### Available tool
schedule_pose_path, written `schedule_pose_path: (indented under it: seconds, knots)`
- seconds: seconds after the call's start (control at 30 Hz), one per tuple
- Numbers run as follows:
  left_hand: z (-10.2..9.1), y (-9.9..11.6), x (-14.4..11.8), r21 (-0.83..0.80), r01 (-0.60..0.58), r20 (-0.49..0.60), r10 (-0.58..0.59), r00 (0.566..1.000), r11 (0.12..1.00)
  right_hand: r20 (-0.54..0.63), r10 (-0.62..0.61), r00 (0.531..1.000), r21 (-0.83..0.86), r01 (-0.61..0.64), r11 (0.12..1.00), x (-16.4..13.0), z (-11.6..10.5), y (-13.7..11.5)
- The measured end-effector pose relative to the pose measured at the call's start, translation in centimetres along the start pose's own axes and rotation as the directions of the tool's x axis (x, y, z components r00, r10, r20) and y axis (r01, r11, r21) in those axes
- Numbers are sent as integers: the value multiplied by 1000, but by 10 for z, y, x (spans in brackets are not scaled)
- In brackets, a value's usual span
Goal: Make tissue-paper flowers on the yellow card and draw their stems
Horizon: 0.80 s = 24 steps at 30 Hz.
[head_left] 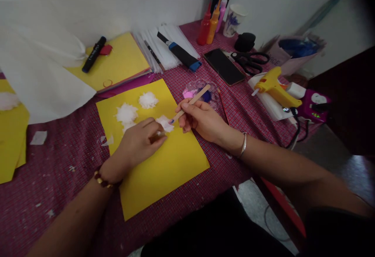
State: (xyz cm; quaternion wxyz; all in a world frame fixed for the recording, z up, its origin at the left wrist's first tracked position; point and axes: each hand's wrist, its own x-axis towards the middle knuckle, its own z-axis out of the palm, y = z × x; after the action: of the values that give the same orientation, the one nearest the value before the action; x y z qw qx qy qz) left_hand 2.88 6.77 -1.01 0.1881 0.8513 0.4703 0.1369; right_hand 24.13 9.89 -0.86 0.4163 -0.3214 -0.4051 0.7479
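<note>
Gripping a paintbrush (190, 102), tip down-left, the right hand (202, 119); left hand (137, 143) pinches white tuft (165, 123).

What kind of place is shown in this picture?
Probably a home craft table. A yellow paper sheet lies on a checked cloth, with a glue gun, scissors and paint bottles around; the right hand holds a wooden stick.

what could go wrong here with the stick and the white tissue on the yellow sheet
1. The left hand pins the small white tissue piece right where the wooden stick in the right hand touches it, so whatever is on the tip may smear onto the fingers.
2. The thin piece might tear or lift with the stick.
3. The right forearm lies near the paint palette and may knock it.
</note>
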Motion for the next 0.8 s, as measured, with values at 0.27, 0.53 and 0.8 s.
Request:
schedule_pose_path:
  seconds: [0.27,0.53,0.8]
  knots:
    - [-1,2,11,-34,120,-1,-120,993,992,20,-55,998,-91,57,994,-1,0,4]
    - [-10,-5,23,-177,204,120,-184,976,963,140,-186,973,-399,227,888,-12,6,9]
    - [-9,-5,23,-208,211,109,-191,975,955,275,-236,932,-691,362,626,-13,2,17]
